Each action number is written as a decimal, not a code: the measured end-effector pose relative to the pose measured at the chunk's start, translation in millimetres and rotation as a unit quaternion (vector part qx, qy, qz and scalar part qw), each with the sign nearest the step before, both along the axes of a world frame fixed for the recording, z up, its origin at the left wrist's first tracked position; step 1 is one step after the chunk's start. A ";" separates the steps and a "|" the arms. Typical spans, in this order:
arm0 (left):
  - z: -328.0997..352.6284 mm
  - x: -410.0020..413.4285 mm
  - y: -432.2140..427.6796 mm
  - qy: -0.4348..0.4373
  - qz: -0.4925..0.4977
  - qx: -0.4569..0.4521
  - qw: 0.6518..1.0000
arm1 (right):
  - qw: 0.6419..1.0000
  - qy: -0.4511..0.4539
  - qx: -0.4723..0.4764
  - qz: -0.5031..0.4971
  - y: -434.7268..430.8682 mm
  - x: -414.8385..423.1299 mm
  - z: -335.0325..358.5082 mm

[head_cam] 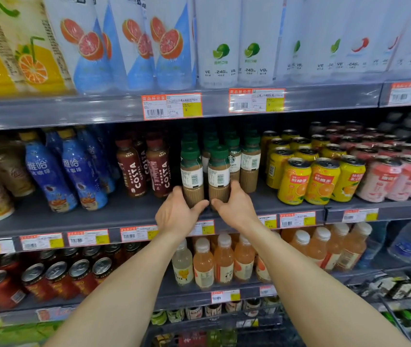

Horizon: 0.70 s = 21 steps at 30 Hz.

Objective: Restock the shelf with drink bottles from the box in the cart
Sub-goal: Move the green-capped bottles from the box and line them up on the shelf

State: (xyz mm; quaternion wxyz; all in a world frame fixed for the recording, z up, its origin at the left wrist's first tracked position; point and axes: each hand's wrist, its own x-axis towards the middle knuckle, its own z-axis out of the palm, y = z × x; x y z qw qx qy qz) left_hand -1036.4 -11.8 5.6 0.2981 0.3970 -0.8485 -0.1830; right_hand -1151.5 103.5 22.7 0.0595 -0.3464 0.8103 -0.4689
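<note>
The person's left hand (177,214) is gripping the base of the left latte bottle (191,176), fingers curled round it. The right hand (234,206) is clamping the right latte bottle (219,176) likewise. Both of these 2 green-capped bottles are standing upright near the front of the middle shelf (124,216). Behind them, matching rows (249,156) are looking well filled, so restocking is seemingly far along. The box is not showing, so what is remaining cannot be judged.

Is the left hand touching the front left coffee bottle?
Touching. The head view shows the left hand curled round the bottom of the front left coffee bottle, with the thumb lying across its front.
</note>
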 end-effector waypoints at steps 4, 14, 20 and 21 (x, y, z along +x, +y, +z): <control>-0.4 1.3 2.3 0.002 -0.005 0.010 1.000 | 1.000 -0.003 0.005 -0.009 -0.4 -0.1 0.7; 6.0 0.6 0.6 -0.003 0.038 0.018 0.999 | 0.999 -0.008 -0.017 -0.028 -2.4 -2.5 0.5; 6.6 1.7 -1.8 -0.008 0.017 0.027 0.999 | 1.000 -0.002 -0.004 0.001 -0.4 -3.8 -1.2; 6.3 1.8 -2.8 -0.008 0.013 0.025 1.000 | 1.000 -0.002 -0.003 0.004 -0.1 -3.6 -1.5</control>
